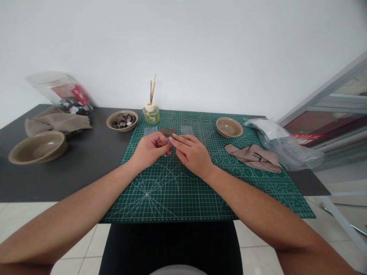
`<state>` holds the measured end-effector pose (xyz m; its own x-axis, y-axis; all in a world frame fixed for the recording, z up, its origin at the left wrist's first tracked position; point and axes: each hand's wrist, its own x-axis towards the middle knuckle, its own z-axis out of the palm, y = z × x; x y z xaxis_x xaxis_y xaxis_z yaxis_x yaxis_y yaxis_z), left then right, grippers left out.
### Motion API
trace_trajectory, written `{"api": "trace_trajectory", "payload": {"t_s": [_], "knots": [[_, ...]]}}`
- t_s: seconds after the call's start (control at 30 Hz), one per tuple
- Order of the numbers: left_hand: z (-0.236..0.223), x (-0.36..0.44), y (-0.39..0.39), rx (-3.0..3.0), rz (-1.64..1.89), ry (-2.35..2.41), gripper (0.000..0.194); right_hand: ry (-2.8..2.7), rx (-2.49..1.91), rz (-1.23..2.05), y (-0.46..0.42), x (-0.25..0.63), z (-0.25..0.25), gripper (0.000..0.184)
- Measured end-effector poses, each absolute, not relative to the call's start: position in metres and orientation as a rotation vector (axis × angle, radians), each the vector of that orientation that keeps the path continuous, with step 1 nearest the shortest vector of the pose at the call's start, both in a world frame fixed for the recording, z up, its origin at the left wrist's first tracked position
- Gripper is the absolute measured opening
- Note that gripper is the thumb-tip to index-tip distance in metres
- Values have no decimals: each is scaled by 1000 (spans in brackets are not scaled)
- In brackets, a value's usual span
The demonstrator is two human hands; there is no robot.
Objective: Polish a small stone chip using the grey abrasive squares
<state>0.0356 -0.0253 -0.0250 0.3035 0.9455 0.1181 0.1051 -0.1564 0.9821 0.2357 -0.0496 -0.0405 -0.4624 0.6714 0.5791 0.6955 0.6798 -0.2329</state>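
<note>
My left hand [150,149] and my right hand [195,153] meet over the green cutting mat [160,183]. The left thumb and fingers are closed in a pinch around something small, mostly hidden, with a greyish bit showing at the fingertips. My right hand's fingers lie close together, their tips pressed against the same spot. Just beyond the hands, three flat rectangular pieces lie in a row: a blue-grey one [150,130], a brown one [168,131] and a grey one [187,130].
Left of the mat stand a bowl of small dark pieces [122,129], a larger brown bowl [37,157], a brown cloth [59,121] and a tipped clear jar [61,89]. A reed diffuser [151,113] stands behind. Rightward are a small bowl [229,134], another cloth [255,157] and a plastic bag [289,152].
</note>
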Motion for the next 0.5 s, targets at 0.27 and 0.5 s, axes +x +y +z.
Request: {"api": "trace_trajectory", "payload": {"t_s": [0.27,0.5], "knots": [[-25,37,-26,1486,1048,962,25,-2226,-1104,-29,-50,238,-38,42],[-26,37,-25,1508,1053,949,25,-2224,-1169,-18,-51,238,-35,42]]}}
